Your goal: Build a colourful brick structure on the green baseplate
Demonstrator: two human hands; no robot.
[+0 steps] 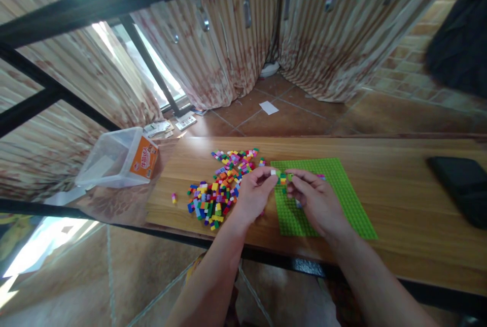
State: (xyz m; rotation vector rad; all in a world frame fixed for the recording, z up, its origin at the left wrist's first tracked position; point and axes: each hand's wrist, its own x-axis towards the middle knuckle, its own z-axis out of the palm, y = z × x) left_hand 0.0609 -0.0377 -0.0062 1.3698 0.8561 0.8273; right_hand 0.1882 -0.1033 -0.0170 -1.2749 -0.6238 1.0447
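Note:
Between thumb and fingers, my left hand [254,192] pinches a small assembly of toy bricks [280,178] in white, green and yellow-orange. My right hand [315,199] is closed on a small lime green toy brick [290,177] right beside that assembly; whether the two touch I cannot tell. Both hands are over the green studded baseplate [342,190], which lies on the wooden table. A few bricks, one of them pink-purple [321,177], show on the plate behind my right hand, partly hidden. Left of my left hand spreads a heap of mixed coloured bricks [213,197].
One pink and yellow brick piece [174,198] lies apart near the table's left end. A clear plastic tub [110,159] with an orange label stands beyond that end. At the right lies a black flat device [458,187]. A dark metal bar [114,4] crosses above.

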